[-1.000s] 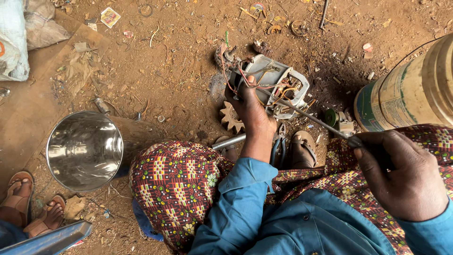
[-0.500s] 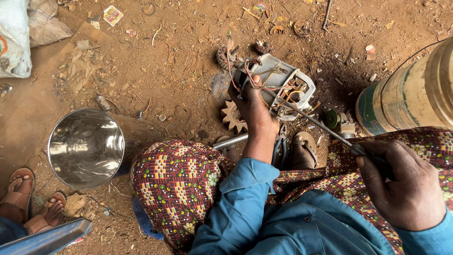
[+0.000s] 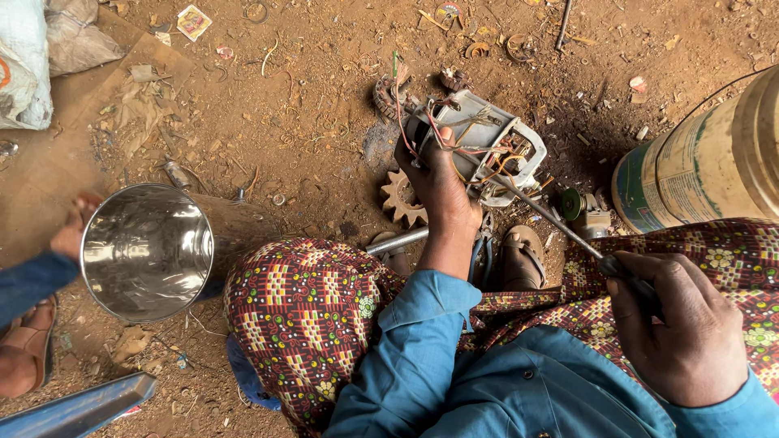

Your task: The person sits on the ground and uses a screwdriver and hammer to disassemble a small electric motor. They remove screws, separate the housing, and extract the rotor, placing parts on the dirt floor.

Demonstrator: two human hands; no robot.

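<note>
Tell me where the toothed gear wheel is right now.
In the head view, the gear wheel lies on the dirt near centre, just left of the left hand gripping the electric motor, and right of the shiny metal bucket.

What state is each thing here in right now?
Motor: lying on the dirt, casing open, wires exposed.
Left hand: fingers gripping the motor.
Right hand: closed on the screwdriver handle.
Screwdriver: tip pushed into the motor.
Steel pot: tipped on its side, empty.
Gear: loose on the ground.
Drum: lying on its side.
</note>
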